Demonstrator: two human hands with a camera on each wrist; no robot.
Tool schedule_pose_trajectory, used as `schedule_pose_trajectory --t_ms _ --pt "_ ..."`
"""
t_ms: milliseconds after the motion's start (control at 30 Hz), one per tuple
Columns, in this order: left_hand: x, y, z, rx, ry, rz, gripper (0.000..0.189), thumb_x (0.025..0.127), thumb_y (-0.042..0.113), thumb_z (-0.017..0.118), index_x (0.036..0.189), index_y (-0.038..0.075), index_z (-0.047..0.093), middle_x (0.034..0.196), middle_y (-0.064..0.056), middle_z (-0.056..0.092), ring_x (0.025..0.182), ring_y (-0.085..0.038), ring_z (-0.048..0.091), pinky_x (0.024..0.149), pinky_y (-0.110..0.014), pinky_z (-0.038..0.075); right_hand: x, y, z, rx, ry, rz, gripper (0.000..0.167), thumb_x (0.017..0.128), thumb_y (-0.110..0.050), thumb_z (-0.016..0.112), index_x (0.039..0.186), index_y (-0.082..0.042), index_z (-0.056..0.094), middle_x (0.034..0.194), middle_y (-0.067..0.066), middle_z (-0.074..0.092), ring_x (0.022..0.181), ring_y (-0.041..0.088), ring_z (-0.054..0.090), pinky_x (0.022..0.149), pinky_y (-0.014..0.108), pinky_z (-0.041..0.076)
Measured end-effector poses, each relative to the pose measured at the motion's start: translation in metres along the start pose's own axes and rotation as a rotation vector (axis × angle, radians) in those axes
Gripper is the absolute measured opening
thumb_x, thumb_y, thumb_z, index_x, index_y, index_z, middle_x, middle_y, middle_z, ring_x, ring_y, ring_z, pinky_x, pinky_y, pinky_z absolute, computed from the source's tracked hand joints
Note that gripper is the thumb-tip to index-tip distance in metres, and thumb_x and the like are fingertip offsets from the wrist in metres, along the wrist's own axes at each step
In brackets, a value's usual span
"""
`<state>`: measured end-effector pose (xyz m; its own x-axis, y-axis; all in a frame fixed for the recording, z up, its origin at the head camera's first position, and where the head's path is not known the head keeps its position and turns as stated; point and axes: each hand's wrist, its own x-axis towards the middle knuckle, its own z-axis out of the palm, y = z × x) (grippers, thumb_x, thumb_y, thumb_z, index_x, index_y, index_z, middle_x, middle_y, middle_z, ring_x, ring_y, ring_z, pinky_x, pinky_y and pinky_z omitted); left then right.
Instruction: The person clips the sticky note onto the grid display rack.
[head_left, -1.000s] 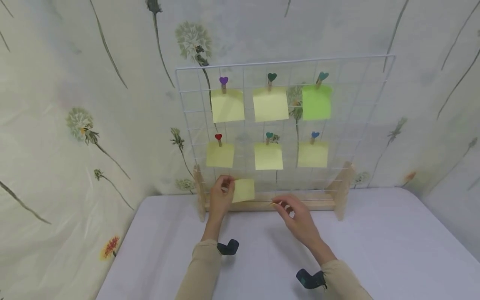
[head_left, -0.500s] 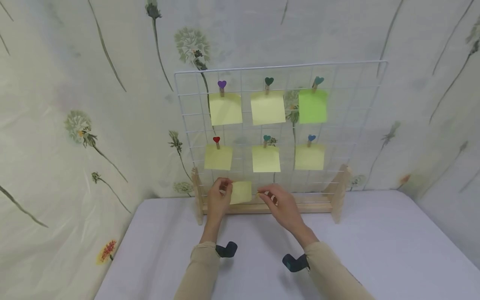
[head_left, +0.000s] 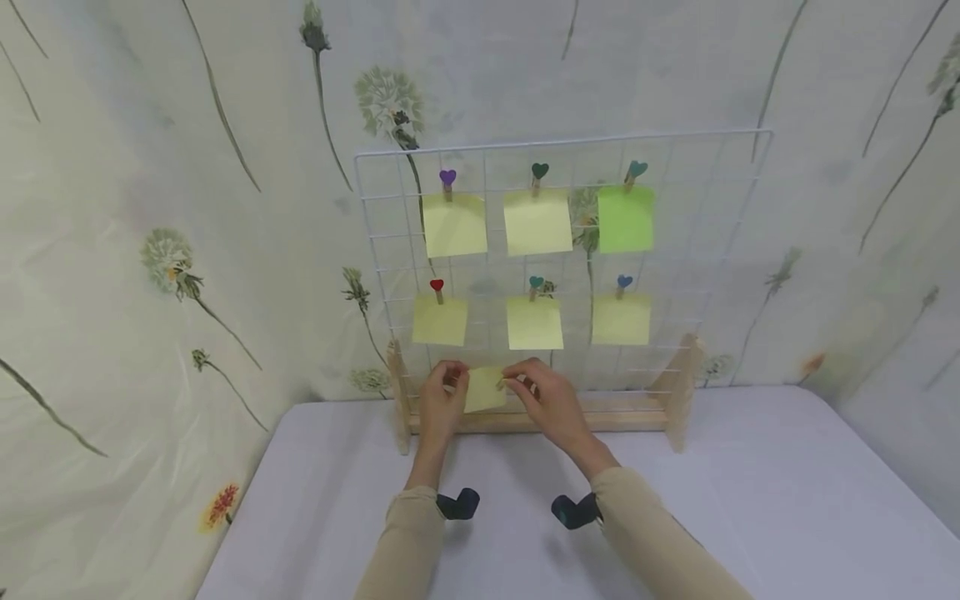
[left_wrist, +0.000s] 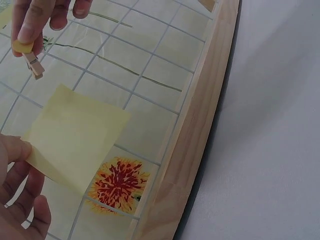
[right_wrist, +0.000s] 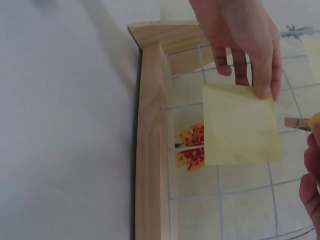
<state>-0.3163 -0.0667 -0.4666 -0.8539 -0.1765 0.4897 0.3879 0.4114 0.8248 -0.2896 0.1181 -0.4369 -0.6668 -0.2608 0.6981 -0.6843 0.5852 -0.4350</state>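
Note:
My left hand (head_left: 442, 400) pinches one edge of a pale yellow sticky note (head_left: 483, 392), low in front of the white wire grid (left_wrist: 145, 65). The note's face is bare in both wrist views. Between thumb and finger, my right hand (head_left: 549, 404) holds a small wooden clothespin (left_wrist: 33, 66) with a yellow top. In the right wrist view the clothespin (right_wrist: 297, 123) points at the note (right_wrist: 240, 127) with a small gap between them. Most of the right hand (right_wrist: 312, 175) lies outside that view.
Above, two rows of notes hang from heart-topped clothespins, one of them a green note (head_left: 626, 219). The grid stands in a wooden base (head_left: 622, 421) on a white-covered table (head_left: 337, 500). A flower-printed cloth (head_left: 247, 250) hangs behind.
My right hand has moved left and slightly up with the clothespin, from well right of the note to its upper right corner. The left hand still holds the note in about the same place.

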Motion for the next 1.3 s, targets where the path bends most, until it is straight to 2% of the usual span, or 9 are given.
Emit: schedule_pose_trajectory --t_ms 267,400,567,900,1133,1300 --pt "0.002 0.004 0.001 -0.018 0.001 0.009 0.008 0.088 0.007 0.063 0.095 0.009 0.066 0.088 -0.007 0.068 0.075 -0.018 0.060 0.061 -0.021 0.046 0.012 0.005 0.003 -0.079 0.079 0.062 0.013 0.089 -0.014 0.065 0.101 -0.011 0.069 0.092 0.002 0.070 0.065 0.007 0.055 0.053 0.019 0.043" --pt "0.002 0.005 0.002 -0.022 0.001 0.027 0.009 0.087 0.005 0.063 0.095 0.008 0.066 0.087 -0.008 0.068 0.074 -0.020 0.061 0.060 -0.020 0.046 0.017 0.005 0.003 -0.116 0.103 0.058 0.014 0.088 -0.012 0.066 0.101 -0.010 0.069 0.089 0.003 0.071 0.064 0.009 0.056 0.052 0.021 0.041" --pt "0.002 0.005 0.003 -0.018 0.001 0.025 0.009 0.087 0.005 0.063 0.094 0.008 0.066 0.087 -0.008 0.068 0.075 -0.020 0.061 0.060 -0.019 0.045 0.022 0.005 0.003 -0.143 0.091 0.071 0.015 0.088 -0.012 0.065 0.102 -0.011 0.070 0.090 0.004 0.073 0.066 0.013 0.060 0.055 0.025 0.045" --pt "0.002 0.002 0.002 -0.018 0.022 0.020 0.008 0.087 0.006 0.063 0.094 0.009 0.066 0.087 -0.007 0.069 0.073 -0.017 0.060 0.060 -0.021 0.046 0.025 0.009 0.009 -0.161 0.048 0.110 0.015 0.089 -0.016 0.064 0.101 -0.012 0.071 0.088 0.004 0.073 0.050 0.005 0.039 0.047 0.020 0.033" --pt "0.003 0.000 0.002 -0.032 0.033 0.048 0.008 0.086 0.005 0.063 0.093 0.008 0.066 0.086 -0.009 0.068 0.073 -0.019 0.061 0.059 -0.019 0.045 0.025 0.008 0.010 -0.162 0.076 0.084 0.014 0.089 -0.016 0.064 0.101 -0.013 0.071 0.089 0.004 0.073 0.049 0.004 0.039 0.045 0.020 0.034" --pt "0.000 0.000 0.001 -0.036 0.034 0.041 0.008 0.086 0.004 0.064 0.093 0.007 0.066 0.085 -0.009 0.069 0.074 -0.020 0.061 0.059 -0.018 0.045 0.025 0.005 0.011 -0.160 0.061 0.081 0.013 0.088 -0.015 0.065 0.098 -0.012 0.072 0.089 0.004 0.074 0.047 0.003 0.037 0.045 0.019 0.033"
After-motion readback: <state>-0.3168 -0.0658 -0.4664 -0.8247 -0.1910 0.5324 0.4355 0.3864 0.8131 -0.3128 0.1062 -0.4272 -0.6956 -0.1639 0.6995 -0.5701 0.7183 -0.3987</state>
